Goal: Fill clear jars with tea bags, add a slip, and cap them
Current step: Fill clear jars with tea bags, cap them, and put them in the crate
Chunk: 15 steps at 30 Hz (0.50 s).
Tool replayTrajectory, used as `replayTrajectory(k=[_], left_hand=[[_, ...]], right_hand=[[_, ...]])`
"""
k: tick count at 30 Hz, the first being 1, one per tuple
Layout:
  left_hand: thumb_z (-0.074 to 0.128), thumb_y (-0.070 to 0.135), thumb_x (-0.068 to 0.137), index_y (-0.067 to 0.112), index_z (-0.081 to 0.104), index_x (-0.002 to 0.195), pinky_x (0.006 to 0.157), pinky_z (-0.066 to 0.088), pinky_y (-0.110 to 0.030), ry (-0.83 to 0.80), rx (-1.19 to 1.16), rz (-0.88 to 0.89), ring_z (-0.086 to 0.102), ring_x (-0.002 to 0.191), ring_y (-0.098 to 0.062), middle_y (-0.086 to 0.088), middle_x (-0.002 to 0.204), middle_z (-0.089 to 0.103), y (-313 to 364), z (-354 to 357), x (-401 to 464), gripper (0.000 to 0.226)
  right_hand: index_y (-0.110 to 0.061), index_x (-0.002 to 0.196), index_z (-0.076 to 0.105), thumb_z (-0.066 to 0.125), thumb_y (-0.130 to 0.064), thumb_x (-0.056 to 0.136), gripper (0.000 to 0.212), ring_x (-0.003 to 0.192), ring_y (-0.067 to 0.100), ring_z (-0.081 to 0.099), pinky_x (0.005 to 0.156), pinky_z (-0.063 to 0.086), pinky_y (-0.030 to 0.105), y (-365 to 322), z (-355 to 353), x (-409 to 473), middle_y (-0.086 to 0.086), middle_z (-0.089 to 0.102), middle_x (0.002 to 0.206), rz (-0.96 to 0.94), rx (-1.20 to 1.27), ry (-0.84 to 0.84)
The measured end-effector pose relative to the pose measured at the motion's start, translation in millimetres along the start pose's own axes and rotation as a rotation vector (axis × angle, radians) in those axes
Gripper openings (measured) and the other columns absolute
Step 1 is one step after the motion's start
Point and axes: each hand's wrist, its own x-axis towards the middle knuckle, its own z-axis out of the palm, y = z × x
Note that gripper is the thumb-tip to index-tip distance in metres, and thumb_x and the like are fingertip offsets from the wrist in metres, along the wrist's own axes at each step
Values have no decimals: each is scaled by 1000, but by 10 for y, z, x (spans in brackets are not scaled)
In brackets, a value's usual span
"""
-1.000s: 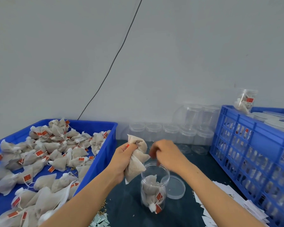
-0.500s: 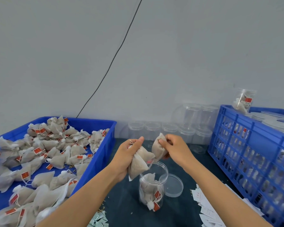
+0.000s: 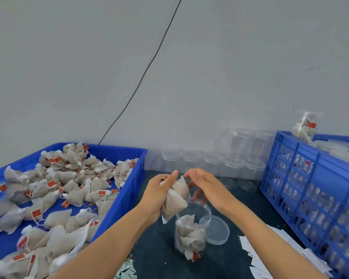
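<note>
Right now the open jar (image 3: 191, 234) stands on the bench near its front edge, partly filled, its lid (image 3: 218, 230) lying just beside it. Above the mouth the left hand (image 3: 159, 192) grips a bunch of tea bags (image 3: 174, 200); the right hand (image 3: 208, 188) hangs open-fingered over the rim. Loose bags could slip past the mouth, or a knock could tip the unsteadied jar toward the slips (image 3: 270, 256).
</note>
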Motion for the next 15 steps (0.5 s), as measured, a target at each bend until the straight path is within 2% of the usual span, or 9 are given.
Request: replayTrajectory(k=[1,3,5,7,9,11,15], left_hand=[[57,40,93,1,60,104,66,52,-28,-9,3,9,62,74,-18,-8,82,64,-3,10,-3,41],[49,40,97,2,60,104,72,54,-33,-15,15,23,63,76,-19,-9,83,65,-5,30,-15,40],[41,40,101,2,61,106,80,53,-38,10,67,45,63,82,-22,-12,88,65,-13,33,-20,43],[37,37,103,5,64,102,82,53,-38,69,156,97,65,85,-25,-13,92,68,-21,20,-18,42],[37,33,104,9,67,93,75,53,-32,140,237,183,65,82,-22,-10,89,69,-29,-1,0,40],[38,28,104,15,68,86,63,49,-19,204,291,254,63,75,-15,-4,83,69,-35,-30,26,38],[42,25,103,20,68,81,55,45,-9,291,292,339,63,68,-9,2,76,71,-16,-58,48,35]], right_hand=[[-26,102,58,50,-44,96,21,67,11,64,56,50,22,-22,25,-18,-4,69,93,13,18,-57],[-19,107,56,65,-35,89,25,73,12,67,55,52,21,-48,86,-46,-1,69,100,19,26,-105],[-12,107,56,70,-23,88,26,74,14,68,58,56,25,-66,113,-59,5,68,104,40,94,-69],[-6,106,56,69,-14,88,24,72,14,68,58,56,27,-83,116,-84,10,68,103,61,190,-31],[0,105,56,66,-4,88,21,73,14,68,57,57,27,-85,113,-105,13,68,101,89,309,-3],[3,105,57,63,6,86,20,79,20,70,63,60,31,-88,118,-121,14,68,98,118,462,6],[4,103,60,57,10,88,16,77,25,72,62,60,34,-77,88,-137,14,71,94,200,795,27]])
